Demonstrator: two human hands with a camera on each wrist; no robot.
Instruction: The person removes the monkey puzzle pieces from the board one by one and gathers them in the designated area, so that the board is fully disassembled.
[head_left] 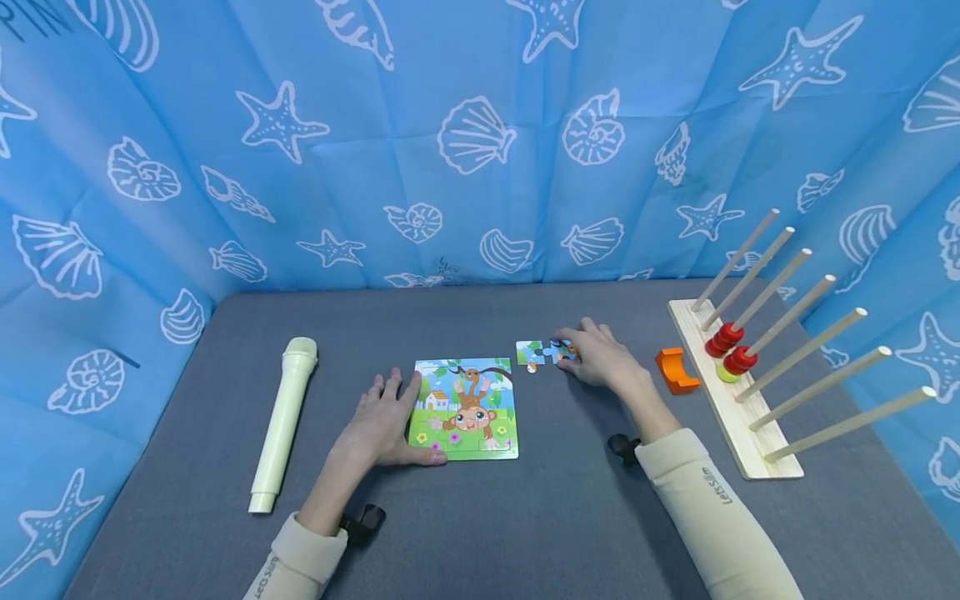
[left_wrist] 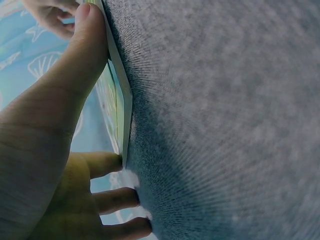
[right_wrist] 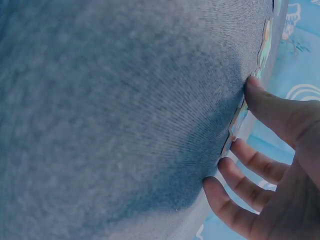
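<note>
A square monkey puzzle point(head_left: 463, 408) in its frame lies flat on the grey table. My left hand point(head_left: 382, 425) rests at its left side, fingers spread along the edge and thumb on the lower border; the left wrist view shows the thumb point(left_wrist: 90, 35) against the board's edge point(left_wrist: 125, 110). To the right of the puzzle's top corner lies a loose piece point(head_left: 529, 352). Beside it, my right hand point(head_left: 600, 358) holds another piece point(head_left: 558, 351) flat on the table, between thumb and index finger. In the right wrist view that piece point(right_wrist: 239, 122) is partly covered by the hand point(right_wrist: 280, 165).
A pale green microphone-shaped tube point(head_left: 283, 425) lies at the left. On the right are an orange arch block point(head_left: 677, 372) and a wooden base point(head_left: 738, 400) with several upright pegs, two of them carrying red beads point(head_left: 724, 338). A blue shell-patterned curtain point(head_left: 480, 208) hangs behind the table.
</note>
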